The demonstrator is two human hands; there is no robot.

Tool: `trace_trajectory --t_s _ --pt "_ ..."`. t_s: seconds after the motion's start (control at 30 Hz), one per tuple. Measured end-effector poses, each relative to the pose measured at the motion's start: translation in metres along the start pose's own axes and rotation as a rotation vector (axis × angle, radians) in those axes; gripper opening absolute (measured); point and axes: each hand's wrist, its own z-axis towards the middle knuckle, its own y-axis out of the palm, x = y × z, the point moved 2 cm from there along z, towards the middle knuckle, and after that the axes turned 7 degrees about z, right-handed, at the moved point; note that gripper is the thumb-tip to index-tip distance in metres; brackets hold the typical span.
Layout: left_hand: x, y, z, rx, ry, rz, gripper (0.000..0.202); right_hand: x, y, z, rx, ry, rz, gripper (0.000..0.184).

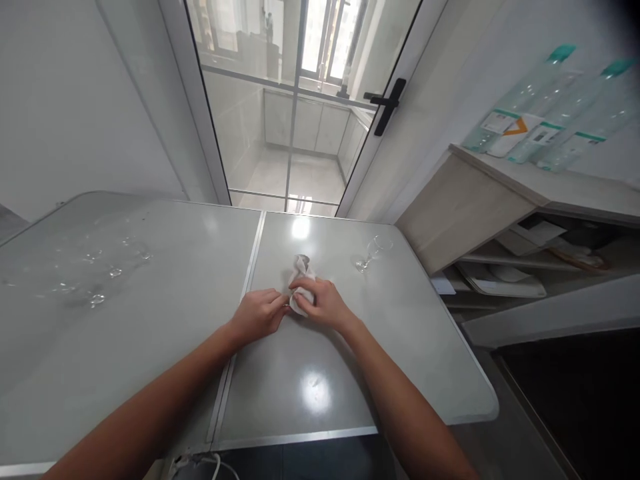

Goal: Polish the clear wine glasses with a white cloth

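Seemingly a home; table [400, 300], wooden shelf unit [470, 200]; glazed door [296, 107], pale cabinets [285, 121] beyond.

Single head view (forward, steeply downward)

Glossy tbl. [175, 267], metal trim [255, 248], plastic btls. [543, 133], matt wipe [301, 268]

Daylight moderately bright; window [314, 40] beyond glass door [240, 127] washed out white. Two round glare spots on surface [410, 360], one past my fingers [306, 285], one nearer me. Soft shadows beside my forearms [165, 380]. Wide-angle stretch toward edges, top right corner dark. Glassware [115, 272] at left faint.
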Motion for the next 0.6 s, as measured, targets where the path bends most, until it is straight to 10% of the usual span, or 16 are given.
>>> trace_trajectory --t_s 0.17,0.33,0.47,0.6 --pt "-0.001 0.000 0.002 0.047 0.020 -0.064 0.013 0.011 0.003 0.004 -0.007 0.336 0.728 0.022" --pt "-0.007 0.006 0.006 -0.077 -0.397 -0.446 0.033 0.014 0.020 0.004 0.417 0.368 1.177 0.030" --pt "-0.009 0.009 0.010 -0.131 -0.695 -0.784 0.045 0.005 0.021 -0.007 0.581 0.160 0.861 0.041" --pt "-0.014 0.008 0.008 -0.089 -0.643 -0.622 0.039 -0.006 0.017 -0.009 0.224 -0.185 0.273 0.030"
